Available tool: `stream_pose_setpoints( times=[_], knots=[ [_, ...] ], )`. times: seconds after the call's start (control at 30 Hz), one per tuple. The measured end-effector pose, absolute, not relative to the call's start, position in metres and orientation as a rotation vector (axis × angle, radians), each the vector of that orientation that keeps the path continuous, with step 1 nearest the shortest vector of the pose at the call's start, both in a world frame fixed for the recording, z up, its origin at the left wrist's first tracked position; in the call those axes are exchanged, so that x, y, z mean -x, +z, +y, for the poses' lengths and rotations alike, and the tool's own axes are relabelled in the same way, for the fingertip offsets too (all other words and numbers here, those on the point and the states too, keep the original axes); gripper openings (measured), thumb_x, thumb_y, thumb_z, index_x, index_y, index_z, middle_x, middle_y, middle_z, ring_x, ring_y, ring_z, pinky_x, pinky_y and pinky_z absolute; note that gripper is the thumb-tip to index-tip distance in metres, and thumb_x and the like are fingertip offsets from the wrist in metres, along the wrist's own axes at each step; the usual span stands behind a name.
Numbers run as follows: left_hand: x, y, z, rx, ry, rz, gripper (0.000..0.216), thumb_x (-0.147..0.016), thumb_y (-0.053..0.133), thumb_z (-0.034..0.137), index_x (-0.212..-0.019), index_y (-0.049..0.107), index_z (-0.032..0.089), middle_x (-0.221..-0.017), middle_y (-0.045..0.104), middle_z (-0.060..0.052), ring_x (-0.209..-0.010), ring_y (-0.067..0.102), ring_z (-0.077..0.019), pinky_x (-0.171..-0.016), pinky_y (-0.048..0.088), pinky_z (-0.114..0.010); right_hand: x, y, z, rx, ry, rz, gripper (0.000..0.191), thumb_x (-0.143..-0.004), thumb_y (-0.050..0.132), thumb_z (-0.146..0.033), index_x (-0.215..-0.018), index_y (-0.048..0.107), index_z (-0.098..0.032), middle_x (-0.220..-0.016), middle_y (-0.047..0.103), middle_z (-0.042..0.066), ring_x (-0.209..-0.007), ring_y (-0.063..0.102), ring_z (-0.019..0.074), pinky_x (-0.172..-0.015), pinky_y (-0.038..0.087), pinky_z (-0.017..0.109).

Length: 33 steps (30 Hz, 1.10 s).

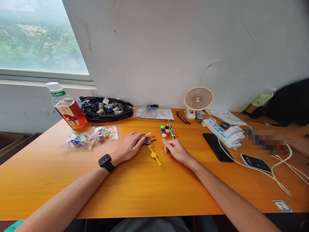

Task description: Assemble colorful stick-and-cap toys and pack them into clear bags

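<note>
Left hand (130, 146): flat, fingers apart, tips on colored sticks (147, 138).
Right hand (175, 149): loose, unclenched, near yellow stick (154, 155).

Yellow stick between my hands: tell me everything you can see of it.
The yellow stick is a thin rod, plastic by its look, with a round disc on it near its middle. It lies flat on the orange table, slanted, between the left hand and the right hand; its far end nears the left one, but neither hand visibly touches it.

Black smartwatch (105, 162), perhaps teal sleeve (12, 225)
</note>
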<state>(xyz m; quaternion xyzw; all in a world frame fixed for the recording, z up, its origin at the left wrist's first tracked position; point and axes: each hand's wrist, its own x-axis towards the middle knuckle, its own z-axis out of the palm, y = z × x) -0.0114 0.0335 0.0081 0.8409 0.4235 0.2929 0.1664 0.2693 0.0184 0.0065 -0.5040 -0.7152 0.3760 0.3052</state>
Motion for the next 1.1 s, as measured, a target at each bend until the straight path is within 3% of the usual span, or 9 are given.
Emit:
stream_pose_setpoints(
  times=[1.1],
  knots=[
    [0.0109, 0.0075, 0.0313, -2.395, 0.83, 1.191, 0.046, -0.113, 0.033, 0.049, -0.138, 0.064, 0.026, -0.135, 0.071, -0.009, -0.128, 0.062, -0.028, -0.114, 0.048, -0.047, -0.2696, 0.0072, 0.0175, 1.341, 0.992, -1.904, 0.072, -0.102, 0.043, -0.073, -0.058, 0.062, -0.019, -0.052, 0.046, -0.001, -0.052, 0.04, 0.0139, -0.057, 0.03, 0.031]
  ],
)
